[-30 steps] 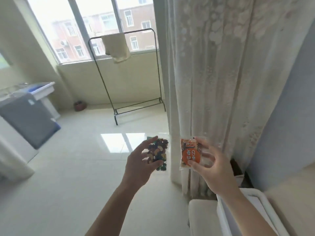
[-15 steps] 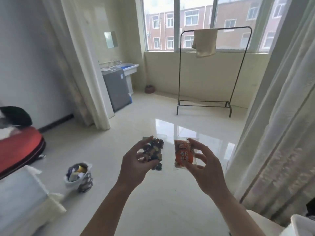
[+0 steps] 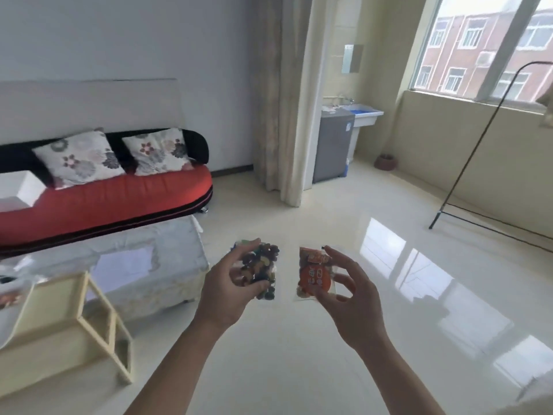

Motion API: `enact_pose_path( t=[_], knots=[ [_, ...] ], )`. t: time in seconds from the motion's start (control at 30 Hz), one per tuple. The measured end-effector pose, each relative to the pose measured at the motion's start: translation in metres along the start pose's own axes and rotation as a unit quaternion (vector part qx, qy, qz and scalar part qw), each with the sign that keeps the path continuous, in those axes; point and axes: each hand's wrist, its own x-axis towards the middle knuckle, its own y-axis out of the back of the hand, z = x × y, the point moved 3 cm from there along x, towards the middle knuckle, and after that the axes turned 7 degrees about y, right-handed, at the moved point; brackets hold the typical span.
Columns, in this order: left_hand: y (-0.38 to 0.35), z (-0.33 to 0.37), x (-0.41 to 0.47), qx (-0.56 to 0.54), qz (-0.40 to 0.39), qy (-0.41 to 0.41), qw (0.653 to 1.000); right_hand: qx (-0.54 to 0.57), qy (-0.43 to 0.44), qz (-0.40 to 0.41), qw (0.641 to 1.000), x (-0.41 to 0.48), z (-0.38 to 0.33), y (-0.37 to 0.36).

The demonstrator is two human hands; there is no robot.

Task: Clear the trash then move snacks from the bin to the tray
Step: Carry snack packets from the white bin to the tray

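Left hand (image 3: 230,290) gripping mixed-nut packet (image 3: 262,272); right hand (image 3: 348,298) pinching orange snack packet (image 3: 314,274), above glossy floor (image 3: 299,354).

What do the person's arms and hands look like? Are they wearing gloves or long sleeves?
No gloves and no long sleeves. The left hand and the right hand are bare. So are the left forearm and the right forearm, right down to the picture's bottom edge. No watch, bracelet or ring shows.
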Motion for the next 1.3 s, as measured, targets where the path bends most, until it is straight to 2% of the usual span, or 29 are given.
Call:
enact_pose_path(
  t=[0.2, 0.37, 0.57, 0.77, 1.0, 1.3],
  knots=[
    [0.09, -0.037, 0.013, 0.039, 0.112, 0.029, 0.993, 0.052, 0.006, -0.101, 0.993, 0.049, 0.014, -0.108],
    [0.162, -0.06, 0.027, 0.056, 0.217, 0.066, 0.972, 0.074, 0.016, -0.206, 0.976, 0.094, 0.03, -0.205],
    [0.242, -0.074, 0.03, 0.07, 0.334, 0.106, 0.934, 0.106, 0.042, -0.329, 0.937, 0.132, 0.033, -0.317],
    [0.311, -0.088, 0.004, 0.07, 0.422, 0.139, 0.893, 0.127, 0.057, -0.423, 0.895, 0.132, 0.027, -0.412],
    [0.402, -0.118, -0.03, 0.06, 0.482, 0.157, 0.86, 0.137, 0.054, -0.463, 0.874, 0.088, 0.028, -0.519],
    [0.566, -0.159, -0.063, 0.057, 0.46, 0.172, 0.869, 0.093, 0.018, -0.445, 0.89, 0.026, 0.006, -0.658]
  ],
)
